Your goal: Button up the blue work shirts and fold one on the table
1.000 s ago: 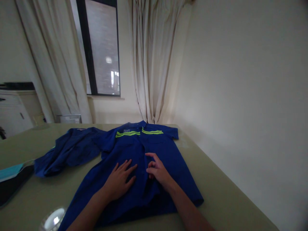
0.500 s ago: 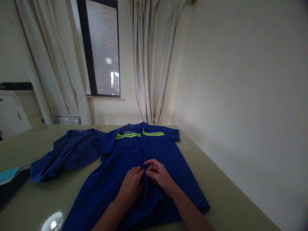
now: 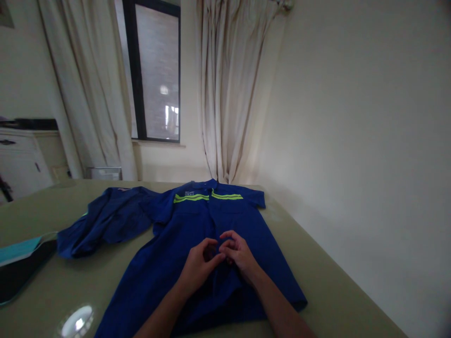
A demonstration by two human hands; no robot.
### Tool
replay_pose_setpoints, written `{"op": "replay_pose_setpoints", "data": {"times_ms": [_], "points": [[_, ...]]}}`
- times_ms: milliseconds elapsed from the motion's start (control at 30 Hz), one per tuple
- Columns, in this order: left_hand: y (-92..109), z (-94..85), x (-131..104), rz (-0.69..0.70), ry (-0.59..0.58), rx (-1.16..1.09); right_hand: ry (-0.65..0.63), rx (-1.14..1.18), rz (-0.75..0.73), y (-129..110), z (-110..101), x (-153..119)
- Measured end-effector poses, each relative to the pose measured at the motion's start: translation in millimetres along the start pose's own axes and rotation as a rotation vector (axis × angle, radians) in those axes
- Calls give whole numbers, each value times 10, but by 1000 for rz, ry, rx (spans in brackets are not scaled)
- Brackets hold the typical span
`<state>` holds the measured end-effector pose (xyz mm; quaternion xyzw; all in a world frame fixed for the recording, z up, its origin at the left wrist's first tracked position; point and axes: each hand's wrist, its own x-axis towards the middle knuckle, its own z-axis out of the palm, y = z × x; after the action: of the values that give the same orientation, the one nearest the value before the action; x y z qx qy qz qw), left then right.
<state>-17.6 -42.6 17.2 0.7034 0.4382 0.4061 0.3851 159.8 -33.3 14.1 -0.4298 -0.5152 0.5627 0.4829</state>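
A blue short-sleeved shirt [image 3: 190, 230] with yellow-green stripes across the chest lies front up, its collar at the far end. Over its middle front, my left hand [image 3: 202, 260] has its thumb and fingers apart in a curve, with nothing seen between them. Close beside it on the right, my right hand [image 3: 237, 253] is curled at the shirt's front seam, thumb and fingertips near each other. Whether those fingertips hold any cloth is too small to tell. The left thumb tip reaches the right hand's fingers.
Left of the shirt a second, crumpled blue garment [image 3: 112, 220] lies on the greenish table [image 3: 327, 281]. A light blue mask [image 3: 19, 251] rests on a dark flat object [image 3: 28, 277] at the left edge. Behind are curtains, a window and a white cabinet [image 3: 24, 159].
My left hand has opened, its thumb now spread from the fingers and reaching toward the right hand. The view has shifted slightly, so the surroundings appear further right.
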Motion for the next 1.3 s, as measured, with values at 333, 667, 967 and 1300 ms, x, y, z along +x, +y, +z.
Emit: {"op": "replay_pose_setpoints", "data": {"times_ms": [333, 667, 967, 1300], "points": [[-265, -17, 161, -193, -38, -285, 10, -121, -81, -120, -65, -17], [-155, -78, 116, -202, -53, -304, 132, -857, -277, -161, 63, -158], [-61, -107, 18, -33, -111, 99, 210, -971, -211, -164, 123, -161], [-21, 4, -28, 37, -86, 570, 231, -996, -319, -133, 173, -200]]}}
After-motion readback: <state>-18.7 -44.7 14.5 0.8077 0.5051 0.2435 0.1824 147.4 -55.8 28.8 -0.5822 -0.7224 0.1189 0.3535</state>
